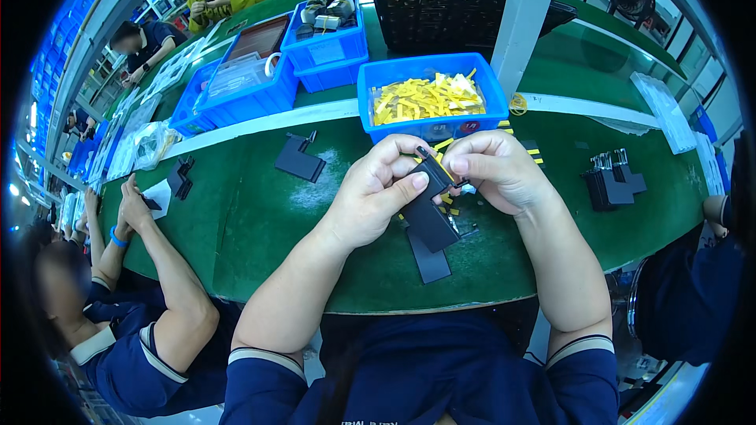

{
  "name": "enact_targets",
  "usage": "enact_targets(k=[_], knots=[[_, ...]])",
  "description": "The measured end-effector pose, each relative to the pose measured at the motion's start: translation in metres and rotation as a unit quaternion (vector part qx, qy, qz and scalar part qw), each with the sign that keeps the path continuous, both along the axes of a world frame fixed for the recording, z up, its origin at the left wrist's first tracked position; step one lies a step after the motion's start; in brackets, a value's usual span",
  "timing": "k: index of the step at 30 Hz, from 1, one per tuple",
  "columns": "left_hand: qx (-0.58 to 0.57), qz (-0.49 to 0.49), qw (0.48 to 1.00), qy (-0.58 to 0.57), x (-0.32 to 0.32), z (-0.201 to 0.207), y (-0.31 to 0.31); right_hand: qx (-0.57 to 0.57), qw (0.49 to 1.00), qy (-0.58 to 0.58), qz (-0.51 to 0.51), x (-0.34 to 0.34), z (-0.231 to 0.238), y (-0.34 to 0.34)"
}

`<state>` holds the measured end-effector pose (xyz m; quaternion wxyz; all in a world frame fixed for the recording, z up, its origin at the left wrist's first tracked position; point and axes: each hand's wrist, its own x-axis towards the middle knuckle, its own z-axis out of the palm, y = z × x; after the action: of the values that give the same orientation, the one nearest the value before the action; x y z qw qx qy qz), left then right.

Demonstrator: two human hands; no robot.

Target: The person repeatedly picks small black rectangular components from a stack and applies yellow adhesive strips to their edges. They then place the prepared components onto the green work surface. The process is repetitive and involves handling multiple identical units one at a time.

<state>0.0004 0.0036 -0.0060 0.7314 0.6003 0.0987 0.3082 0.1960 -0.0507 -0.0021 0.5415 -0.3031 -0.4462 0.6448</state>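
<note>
In the middle, my left hand (368,183) grips a black L-shaped part (430,223) between thumb and fingers, tilted above the green table. A thin yellow strip (446,175) shows along its upper edge. My right hand (498,170) is pinched closed at that same edge; whatever sits between its fingertips is hidden. Under the held part lies another flat black piece (429,261). Just beyond my hands stands a blue bin (365,102) filled with short yellow strips (421,101). Several loose strips are scattered on the table around my fingers.
One black part (300,160) lies left of my hands, and several are grouped at the right (611,187). A co-worker's hands (135,206) work at the far left near another black part (180,179). Blue crates (324,51) and a white post (526,24) stand behind.
</note>
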Motion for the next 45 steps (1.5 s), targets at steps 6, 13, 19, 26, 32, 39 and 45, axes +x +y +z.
enact_targets(k=[6, 13, 19, 26, 32, 39, 45], knots=[[-0.039, -0.037, 0.998, 0.026, 0.001, 0.004, 0.001, -0.01, 0.999, -0.01, 0.029, 0.006, -0.001, 0.0], [-0.069, -0.058, 0.996, 0.013, 0.002, 0.002, 0.005, 0.006, 0.999, -0.047, -0.004, -0.002, 0.002, 0.0], [-0.057, -0.001, 0.998, 0.03, -0.009, 0.01, 0.018, 0.128, 0.742, -0.612, -0.242, -0.01, -0.006, 0.01], [0.112, 0.384, 0.86, 0.316, -0.065, -0.01, 0.099, 0.2, 0.709, -0.601, -0.311, -0.01, -0.023, 0.008], [0.325, 0.431, 0.599, 0.591, -0.069, -0.007, 0.102, 0.22, 0.752, -0.557, -0.277, 0.001, -0.001, -0.002], [0.495, 0.279, 0.7, 0.433, -0.021, 0.022, 0.014, 0.114, 0.683, -0.56, -0.455, 0.107, 0.029, -0.062], [0.572, 0.02, 0.678, 0.462, 0.003, 0.028, -0.057, -0.105, 0.675, -0.667, -0.298, 0.206, 0.027, -0.131]])
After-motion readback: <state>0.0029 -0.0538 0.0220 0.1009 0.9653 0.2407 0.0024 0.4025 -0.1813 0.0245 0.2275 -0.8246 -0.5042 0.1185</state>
